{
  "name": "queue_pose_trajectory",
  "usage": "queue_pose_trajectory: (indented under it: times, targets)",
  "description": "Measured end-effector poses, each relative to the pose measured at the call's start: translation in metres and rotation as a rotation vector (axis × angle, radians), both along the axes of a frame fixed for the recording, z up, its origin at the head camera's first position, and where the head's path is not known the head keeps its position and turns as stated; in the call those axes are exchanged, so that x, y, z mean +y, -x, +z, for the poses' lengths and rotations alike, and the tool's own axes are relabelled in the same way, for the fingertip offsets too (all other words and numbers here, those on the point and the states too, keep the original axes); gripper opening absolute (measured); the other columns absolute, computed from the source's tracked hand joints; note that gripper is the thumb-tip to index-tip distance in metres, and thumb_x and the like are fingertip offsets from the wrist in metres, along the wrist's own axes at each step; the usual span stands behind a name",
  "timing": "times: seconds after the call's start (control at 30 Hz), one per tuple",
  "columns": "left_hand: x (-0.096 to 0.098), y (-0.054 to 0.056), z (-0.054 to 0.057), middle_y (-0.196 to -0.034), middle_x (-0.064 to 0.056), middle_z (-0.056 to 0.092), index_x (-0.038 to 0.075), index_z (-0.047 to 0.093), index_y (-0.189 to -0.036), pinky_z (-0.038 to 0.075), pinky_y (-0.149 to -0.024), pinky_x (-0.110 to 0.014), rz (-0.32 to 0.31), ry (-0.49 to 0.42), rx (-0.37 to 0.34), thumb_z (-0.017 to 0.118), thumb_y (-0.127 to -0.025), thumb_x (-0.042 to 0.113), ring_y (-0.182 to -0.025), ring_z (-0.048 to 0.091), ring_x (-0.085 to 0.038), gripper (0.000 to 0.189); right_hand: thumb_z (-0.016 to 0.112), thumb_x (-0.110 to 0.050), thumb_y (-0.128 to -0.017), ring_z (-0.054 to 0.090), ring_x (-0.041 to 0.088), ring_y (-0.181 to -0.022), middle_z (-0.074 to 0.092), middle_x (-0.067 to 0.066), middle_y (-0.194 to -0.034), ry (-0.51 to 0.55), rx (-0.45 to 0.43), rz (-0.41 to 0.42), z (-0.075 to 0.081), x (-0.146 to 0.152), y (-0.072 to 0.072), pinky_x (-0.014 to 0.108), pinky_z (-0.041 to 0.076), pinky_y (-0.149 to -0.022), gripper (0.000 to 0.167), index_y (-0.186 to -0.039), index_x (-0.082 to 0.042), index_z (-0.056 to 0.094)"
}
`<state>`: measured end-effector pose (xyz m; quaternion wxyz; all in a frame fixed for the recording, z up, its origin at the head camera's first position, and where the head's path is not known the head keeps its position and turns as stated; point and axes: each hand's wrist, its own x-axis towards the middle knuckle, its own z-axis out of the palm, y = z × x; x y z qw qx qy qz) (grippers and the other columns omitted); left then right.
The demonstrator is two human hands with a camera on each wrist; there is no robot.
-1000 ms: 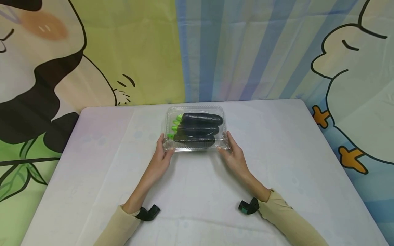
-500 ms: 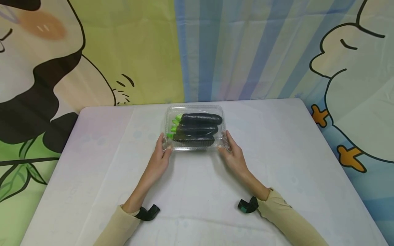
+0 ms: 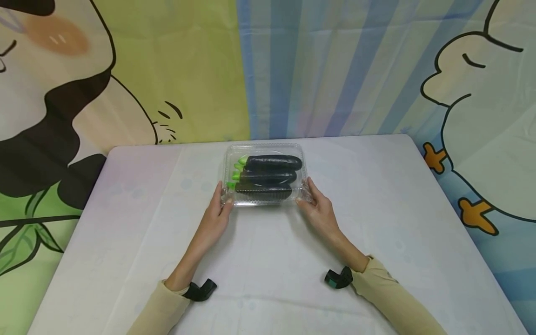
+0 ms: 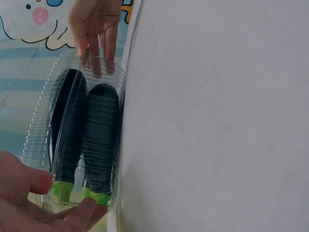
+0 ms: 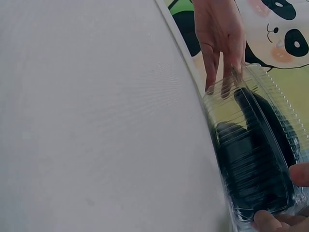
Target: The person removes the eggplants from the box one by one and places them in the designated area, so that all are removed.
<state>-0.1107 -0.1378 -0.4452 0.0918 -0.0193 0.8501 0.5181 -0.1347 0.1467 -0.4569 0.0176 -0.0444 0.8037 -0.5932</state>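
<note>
A clear plastic clamshell box (image 3: 264, 148) with three dark eggplants (image 3: 270, 177) in it is near the table's far side in the head view. The green stem ends point left. My left hand (image 3: 214, 218) grips the box's near left corner, thumb at the front rim and fingers along the side. At the near right corner my right hand (image 3: 321, 217) holds it the same way. In the left wrist view, the left thumb and fingers pinch the box's end (image 4: 79, 203). The right fingertips (image 5: 265, 220) touch the opposite end in the right wrist view. Whether the box touches the table cannot be told.
A white cloth covers the table (image 3: 268, 270), whose far edge lies just behind the box. Behind it hangs a patterned curtain (image 3: 188, 70) with cartoon animals. Black wrist-worn devices (image 3: 201, 290) sit at both tan sleeves.
The left thumb has shifted slightly left along the front rim. The box, the eggplants and the right hand have stayed practically in place.
</note>
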Motion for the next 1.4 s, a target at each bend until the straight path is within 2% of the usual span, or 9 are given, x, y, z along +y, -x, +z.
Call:
queue_pose_trajectory:
  times: [0.4,0.57,0.73,0.87,0.97,1.03,1.1,1.2,1.4]
  targets:
    - [-0.002,0.0,0.003,-0.164,-0.009,0.006,0.015,-0.003,-0.157,0.026,-0.118,-0.052,-0.021,0.017,0.033,0.035,-0.105,0.035,-0.15,0.015,-0.03,0.067,0.062,-0.018,-0.094,0.042,0.031,-0.138,0.034,0.014,-0.154,-0.111,0.079,0.013,-0.004,0.002,0.003,0.043,0.036,-0.113,0.07,-0.152,-0.003,0.026]
    - [-0.003,0.001,0.002,-0.164,-0.01,0.006,0.015,-0.004,-0.157,0.025,-0.119,-0.052,-0.025,0.018,0.036,0.035,-0.105,0.034,-0.151,0.014,-0.031,0.068,0.059,-0.024,-0.096,0.039,0.033,-0.14,0.031,0.013,-0.156,-0.141,0.024,0.023,-0.003,0.003,0.004,0.047,0.031,-0.117,0.071,-0.154,-0.007,0.022]
    - [-0.005,0.003,0.001,-0.164,-0.012,0.009,0.015,-0.001,-0.157,0.021,-0.12,-0.052,-0.012,0.048,0.027,0.034,-0.105,0.034,-0.151,0.014,-0.032,0.065,0.05,-0.024,-0.1,0.052,0.033,-0.13,0.042,0.014,-0.152,-0.103,-0.052,0.006,-0.003,0.009,0.007,0.048,0.041,-0.11,0.067,-0.157,-0.019,0.016]
    - [-0.006,0.002,0.001,-0.162,-0.016,0.016,0.012,0.003,-0.157,0.021,-0.12,-0.052,0.003,0.09,0.033,0.033,-0.106,0.03,-0.15,0.017,-0.034,0.062,0.035,-0.021,-0.104,0.06,0.032,-0.119,0.052,0.014,-0.144,-0.111,-0.085,-0.046,-0.008,0.017,0.007,0.043,0.048,-0.103,0.052,-0.155,-0.022,0.023]
    - [-0.003,0.0,0.001,-0.161,-0.019,0.019,0.008,0.005,-0.157,0.022,-0.12,-0.051,-0.008,0.117,0.048,0.033,-0.106,0.028,-0.149,0.018,-0.033,0.061,0.031,-0.026,-0.106,0.053,0.029,-0.127,0.045,0.011,-0.15,-0.193,-0.091,-0.05,-0.009,0.02,0.004,0.043,0.042,-0.107,0.047,-0.152,-0.021,0.031]
    - [0.0,-0.002,0.001,-0.154,-0.024,0.032,0.006,0.006,-0.156,0.036,-0.114,-0.049,-0.01,0.128,0.059,0.034,-0.105,0.028,-0.14,0.038,-0.035,0.062,0.029,-0.029,-0.106,0.046,0.026,-0.134,0.041,0.009,-0.152,-0.222,-0.097,-0.045,-0.008,0.021,0.003,0.045,0.038,-0.111,0.047,-0.152,-0.022,0.033]
    - [0.0,-0.002,0.001,-0.138,-0.024,0.048,0.007,0.008,-0.156,0.05,-0.094,-0.043,0.01,0.131,0.06,0.036,-0.105,0.028,-0.111,0.056,-0.031,0.062,0.029,-0.03,-0.105,0.05,0.026,-0.129,0.049,0.011,-0.147,-0.194,-0.109,-0.056,-0.007,0.02,0.003,0.045,0.039,-0.109,0.047,-0.151,-0.02,0.036]
    - [-0.002,-0.002,0.002,-0.133,-0.022,0.052,0.009,0.01,-0.157,0.05,-0.079,-0.038,0.028,0.109,0.039,0.039,-0.104,0.031,-0.095,0.055,-0.025,0.063,0.03,-0.028,-0.104,0.057,0.027,-0.119,0.055,0.014,-0.14,-0.129,-0.153,-0.068,-0.005,0.018,0.006,0.033,0.05,-0.099,0.046,-0.15,-0.022,0.038]
    - [-0.007,0.001,0.001,-0.147,-0.017,0.047,0.008,0.02,-0.155,0.051,-0.094,-0.046,0.046,0.077,0.046,0.043,-0.103,0.032,-0.121,0.057,-0.031,0.062,0.028,-0.024,-0.105,0.059,0.03,-0.123,0.052,0.016,-0.143,-0.013,-0.187,-0.03,-0.006,0.017,0.01,0.02,0.055,-0.088,0.047,-0.151,-0.021,0.034]
